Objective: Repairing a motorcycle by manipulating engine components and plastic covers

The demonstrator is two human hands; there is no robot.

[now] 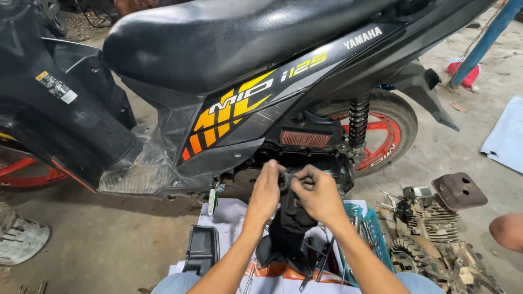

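Both hands are seen from the head camera, raised together in front of the scooter's (245,71) lower side panel. A black plastic cover piece (291,220) is held upright between them: the left hand (267,190) is closed on its upper edge from the left, and the right hand (318,193) is pinched on the same top end from the right, fingers curled around a small dark ring-shaped part there. The cover's lower end hangs down over sheets of white paper (229,218) spread on the concrete floor (109,239). Just left of the forearms, a second black plastic housing (201,247) is lying on the paper. To the right, a teal plastic basket (370,228) is placed beside a greasy, rusted engine block (430,234) with cooling fins. Behind the hands, the exposed reddish air filter element (305,139) and the coiled rear shock absorber (358,120) are visible, with the orange-spoked rear wheel (389,136) beyond. At the right edge, part of another person's knee (506,231) is seen.
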